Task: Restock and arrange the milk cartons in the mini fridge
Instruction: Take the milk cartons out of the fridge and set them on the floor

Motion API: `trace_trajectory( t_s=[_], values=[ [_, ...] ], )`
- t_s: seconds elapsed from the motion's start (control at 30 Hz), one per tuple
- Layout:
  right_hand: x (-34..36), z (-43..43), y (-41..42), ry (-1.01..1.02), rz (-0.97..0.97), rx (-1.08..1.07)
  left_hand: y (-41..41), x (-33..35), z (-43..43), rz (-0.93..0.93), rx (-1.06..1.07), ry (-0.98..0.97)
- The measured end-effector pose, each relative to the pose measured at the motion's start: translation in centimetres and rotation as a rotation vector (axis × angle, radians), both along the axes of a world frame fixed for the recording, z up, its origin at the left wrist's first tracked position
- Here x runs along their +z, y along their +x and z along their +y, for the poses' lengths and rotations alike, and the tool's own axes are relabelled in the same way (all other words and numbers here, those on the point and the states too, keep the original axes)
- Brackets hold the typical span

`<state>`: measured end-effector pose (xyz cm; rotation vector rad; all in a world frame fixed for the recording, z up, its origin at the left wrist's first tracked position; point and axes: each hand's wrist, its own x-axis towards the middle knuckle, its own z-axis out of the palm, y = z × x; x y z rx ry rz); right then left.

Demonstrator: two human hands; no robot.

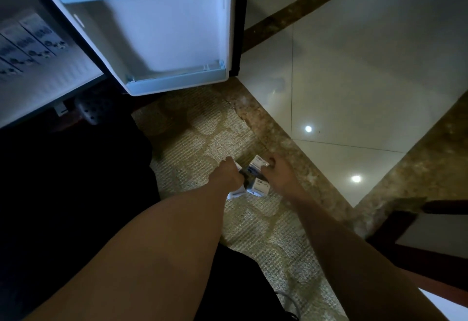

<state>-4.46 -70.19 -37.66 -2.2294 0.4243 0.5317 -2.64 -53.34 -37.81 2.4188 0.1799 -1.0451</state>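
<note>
Several small white and blue milk cartons (258,187) stand close together on a patterned rug (202,138) below me. My left hand (229,172) is closed over a carton at the left of the group, most of it hidden under the hand. My right hand (279,172) grips a carton (257,165) at the far right of the group. The mini fridge (50,85) is at upper left with its door (157,29) swung open. A row of milk cartons (27,39) lies inside on a shelf.
The door's lower shelf (177,81) holds nothing. Glossy floor tiles (354,80) with a brown marble border (286,133) lie to the right. A dark wooden furniture piece (410,244) sits at lower right. My dark clothing fills the left.
</note>
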Motion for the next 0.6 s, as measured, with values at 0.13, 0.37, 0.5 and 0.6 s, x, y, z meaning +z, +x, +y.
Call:
trace_trajectory(
  t_s=[0.13,0.37,0.5,0.6],
  values=[
    [2.5,-0.2,-0.2,-0.030,-0.041,0.051,0.3,2.9,-0.3,-0.081,-0.124,-0.007],
    [9.2,0.5,0.1,0.020,-0.192,0.098,1.1,10.8,-1.9,-0.295,-0.307,-0.019],
    [13.1,0.4,0.7,-0.013,-0.232,0.139,1.8,15.5,-0.2,-0.471,-0.383,0.022],
    [16.1,0.8,1.9,-0.027,-0.265,0.145,2.7,18.4,2.9,-0.544,-0.403,0.102]
  ],
)
